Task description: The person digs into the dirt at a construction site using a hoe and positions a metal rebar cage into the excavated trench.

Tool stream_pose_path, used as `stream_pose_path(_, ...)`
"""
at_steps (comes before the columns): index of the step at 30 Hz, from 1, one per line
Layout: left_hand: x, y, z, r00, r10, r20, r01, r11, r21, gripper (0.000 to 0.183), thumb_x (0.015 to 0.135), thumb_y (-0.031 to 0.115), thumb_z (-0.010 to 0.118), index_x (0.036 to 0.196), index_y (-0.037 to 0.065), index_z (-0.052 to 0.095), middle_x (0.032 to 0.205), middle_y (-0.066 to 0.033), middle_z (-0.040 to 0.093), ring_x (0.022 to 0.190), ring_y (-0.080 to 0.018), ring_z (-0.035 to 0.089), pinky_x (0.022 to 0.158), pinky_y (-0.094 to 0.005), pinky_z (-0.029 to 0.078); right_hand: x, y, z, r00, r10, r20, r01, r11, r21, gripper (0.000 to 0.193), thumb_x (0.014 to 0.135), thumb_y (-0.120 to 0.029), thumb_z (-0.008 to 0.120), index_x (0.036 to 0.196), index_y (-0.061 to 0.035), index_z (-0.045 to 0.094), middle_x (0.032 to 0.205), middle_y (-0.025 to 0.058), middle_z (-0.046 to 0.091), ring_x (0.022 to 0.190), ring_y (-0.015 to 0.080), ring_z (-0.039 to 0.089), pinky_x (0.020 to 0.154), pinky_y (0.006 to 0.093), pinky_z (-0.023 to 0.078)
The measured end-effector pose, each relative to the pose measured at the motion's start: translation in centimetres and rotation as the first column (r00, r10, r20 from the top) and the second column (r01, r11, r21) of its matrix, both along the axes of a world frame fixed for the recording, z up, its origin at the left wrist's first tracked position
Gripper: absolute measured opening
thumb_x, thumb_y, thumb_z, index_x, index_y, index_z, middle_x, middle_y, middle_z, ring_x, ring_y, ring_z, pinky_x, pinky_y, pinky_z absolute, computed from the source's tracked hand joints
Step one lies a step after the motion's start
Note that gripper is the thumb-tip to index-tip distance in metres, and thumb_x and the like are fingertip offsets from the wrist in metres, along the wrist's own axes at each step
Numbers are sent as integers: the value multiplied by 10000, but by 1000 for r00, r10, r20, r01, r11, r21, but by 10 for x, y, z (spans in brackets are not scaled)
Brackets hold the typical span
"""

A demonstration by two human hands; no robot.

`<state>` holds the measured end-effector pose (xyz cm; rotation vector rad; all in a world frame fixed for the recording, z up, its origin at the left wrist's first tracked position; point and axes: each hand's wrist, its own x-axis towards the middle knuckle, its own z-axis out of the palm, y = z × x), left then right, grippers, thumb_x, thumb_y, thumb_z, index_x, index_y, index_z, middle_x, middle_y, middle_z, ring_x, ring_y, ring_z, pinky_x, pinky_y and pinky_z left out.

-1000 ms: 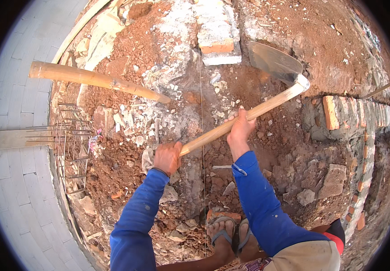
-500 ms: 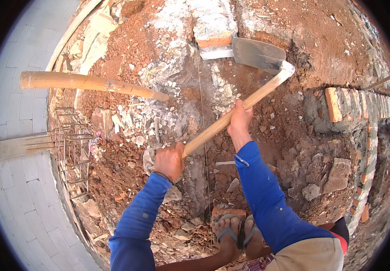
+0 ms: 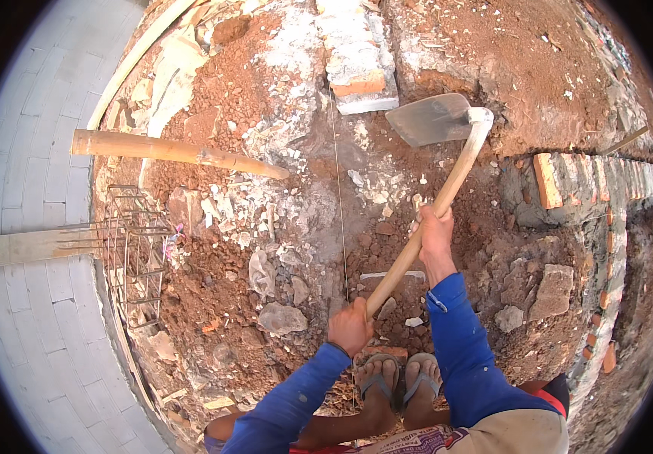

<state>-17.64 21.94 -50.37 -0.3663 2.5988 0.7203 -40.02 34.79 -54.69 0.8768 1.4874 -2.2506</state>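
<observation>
Both my hands grip the wooden handle of a hoe (image 3: 406,259). My left hand (image 3: 350,327) is wrapped round the lower end of the handle, near my feet. Farther up the shaft, my right hand (image 3: 436,236) closes round it about midway. The hoe's broad grey metal blade (image 3: 430,121) is at the far end, just in front of a brick wall end (image 3: 360,82) with a white base. Reddish soil with pale rubble (image 3: 375,185) lies below the blade. Whether the blade touches the soil I cannot tell.
A taut string (image 3: 339,189) runs from the brickwork toward my sandalled feet (image 3: 379,378). A bamboo pole (image 3: 179,151) and a steel rebar cage (image 3: 135,257) lie left. On the right is a mortared brick wall (image 3: 603,181). Stones (image 3: 282,318) and grey paving (image 3: 31,325) flank the dirt.
My left hand has moved right and nearer to me, and my right hand right and nearer too. The handle now stands steeper, and the blade has turned and shifted slightly nearer.
</observation>
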Motion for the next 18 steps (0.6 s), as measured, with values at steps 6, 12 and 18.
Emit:
stream_pose_path(6, -62, -42, -10, 996, -63, -62, 54, 989, -136, 311, 800, 182, 732, 979, 28, 530, 780, -222, 691, 729, -439, 697, 677, -563, 547, -71, -53, -65, 998, -21, -64, 19, 999, -43, 189, 933, -118, 650, 990, -74, 476, 701, 37, 525, 491, 163, 526, 423, 359, 478)
stream_pose_path(12, -37, -33, -3, 989, 73, 128, -51, 985, -167, 374, 801, 190, 706, 1073, 1, 532, 812, -253, 708, 780, -445, 717, 727, -559, 569, -42, -76, -100, 962, 193, 195, -201, 979, 20, 179, 945, -145, 649, 1015, -42, 520, 725, 59, 548, 508, 189, 550, 415, 391, 507)
stream_pose_path(18, -34, -16, -16, 976, 80, 204, -55, 991, -125, 416, 813, 235, 734, 1088, 10, 519, 844, -267, 706, 818, -470, 706, 760, -577, 561, -39, -60, -116, 945, 229, 233, -250, 966, 65, 295, 905, -141, 689, 1080, 30, 524, 790, 121, 599, 557, 232, 611, 428, 418, 533)
